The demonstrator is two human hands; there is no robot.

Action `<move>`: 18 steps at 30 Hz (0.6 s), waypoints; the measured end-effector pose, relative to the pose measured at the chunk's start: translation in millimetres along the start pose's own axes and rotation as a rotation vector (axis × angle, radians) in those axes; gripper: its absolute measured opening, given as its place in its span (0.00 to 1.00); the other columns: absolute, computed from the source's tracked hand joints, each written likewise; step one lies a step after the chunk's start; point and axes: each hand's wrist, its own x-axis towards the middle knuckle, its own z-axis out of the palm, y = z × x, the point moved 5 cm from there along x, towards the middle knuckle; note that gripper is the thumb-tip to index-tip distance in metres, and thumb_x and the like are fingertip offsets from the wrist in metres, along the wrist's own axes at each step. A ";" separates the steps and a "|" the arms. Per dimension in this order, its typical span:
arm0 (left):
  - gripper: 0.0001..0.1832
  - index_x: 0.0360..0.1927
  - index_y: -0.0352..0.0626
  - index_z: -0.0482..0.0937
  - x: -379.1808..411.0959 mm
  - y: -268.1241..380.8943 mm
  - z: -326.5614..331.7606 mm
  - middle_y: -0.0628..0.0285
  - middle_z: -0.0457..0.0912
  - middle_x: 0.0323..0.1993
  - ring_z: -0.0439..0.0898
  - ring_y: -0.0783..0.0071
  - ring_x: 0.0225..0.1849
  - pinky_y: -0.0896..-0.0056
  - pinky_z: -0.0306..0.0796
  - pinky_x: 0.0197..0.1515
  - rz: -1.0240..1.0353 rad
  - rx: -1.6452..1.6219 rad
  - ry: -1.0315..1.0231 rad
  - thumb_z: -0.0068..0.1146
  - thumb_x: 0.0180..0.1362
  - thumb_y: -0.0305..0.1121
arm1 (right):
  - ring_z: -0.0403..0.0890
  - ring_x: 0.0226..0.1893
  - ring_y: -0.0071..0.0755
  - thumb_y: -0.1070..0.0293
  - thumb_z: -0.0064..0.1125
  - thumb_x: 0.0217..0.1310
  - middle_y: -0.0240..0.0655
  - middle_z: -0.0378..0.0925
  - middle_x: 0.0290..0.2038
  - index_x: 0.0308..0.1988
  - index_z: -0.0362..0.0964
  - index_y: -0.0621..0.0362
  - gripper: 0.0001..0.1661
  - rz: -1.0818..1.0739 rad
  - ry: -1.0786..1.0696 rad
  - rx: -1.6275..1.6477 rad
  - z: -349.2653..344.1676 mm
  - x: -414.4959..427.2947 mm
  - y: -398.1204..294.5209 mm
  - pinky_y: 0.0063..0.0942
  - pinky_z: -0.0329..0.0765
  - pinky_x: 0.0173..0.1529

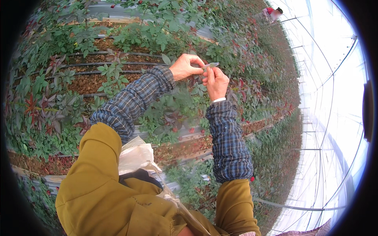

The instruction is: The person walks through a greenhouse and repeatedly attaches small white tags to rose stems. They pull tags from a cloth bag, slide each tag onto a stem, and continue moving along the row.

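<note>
A small, pale translucent sleeve or strip (212, 65), apparently plastic, is pinched at my fingertips over the rose plants (177, 109). My left hand (186, 67) meets its near end with thumb and forefinger. From below, my right hand (217, 81) grips it between thumb and bent fingers, and its tapered tip sticks out to the right. What lies inside the sleeve is too small to tell. Dark reddish leaves sit just beneath both hands. Blue checked sleeve covers (137, 98) wrap both forearms.
A white cloth bag (137, 156) hangs at my waist on a cord. Black drip lines (115, 63) run across brown soil beyond my left arm. Dense rose rows stretch right, beside the greenhouse's plastic wall (319, 118). Another person (270, 14) is far off at the upper right.
</note>
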 end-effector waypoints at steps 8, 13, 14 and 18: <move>0.08 0.34 0.36 0.77 -0.4 -8.8 -0.8 0.65 0.80 0.31 0.77 0.82 0.33 0.77 0.73 0.38 0.103 -0.051 0.107 0.61 0.49 0.23 | 0.77 0.24 0.52 0.66 0.53 0.58 0.45 0.75 0.20 0.26 0.74 0.60 0.11 -0.277 -0.074 -0.500 2.7 2.4 -11.5 0.41 0.73 0.30; 0.11 0.39 0.37 0.77 -4.7 -13.9 5.7 0.65 0.79 0.34 0.76 0.83 0.32 0.80 0.72 0.35 0.109 -0.030 0.099 0.60 0.50 0.21 | 0.78 0.26 0.51 0.67 0.53 0.59 0.44 0.76 0.23 0.30 0.76 0.58 0.08 -0.228 -0.050 -0.475 -1.8 -0.1 -6.4 0.41 0.73 0.31; 0.12 0.40 0.37 0.76 -6.0 -15.0 6.5 0.66 0.79 0.36 0.76 0.84 0.31 0.81 0.71 0.34 0.128 -0.042 0.099 0.59 0.51 0.21 | 0.78 0.26 0.51 0.67 0.52 0.59 0.43 0.77 0.25 0.31 0.76 0.57 0.08 -0.239 -0.051 -0.489 -1.8 -1.4 -6.2 0.41 0.73 0.31; 0.12 0.41 0.39 0.77 -10.7 -9.0 10.7 0.68 0.79 0.34 0.69 0.90 0.18 0.86 0.61 0.18 -0.041 -0.172 0.142 0.58 0.52 0.21 | 0.77 0.29 0.50 0.70 0.51 0.60 0.42 0.75 0.29 0.33 0.74 0.60 0.07 -0.293 0.059 -0.452 -1.6 -3.9 -7.5 0.38 0.73 0.32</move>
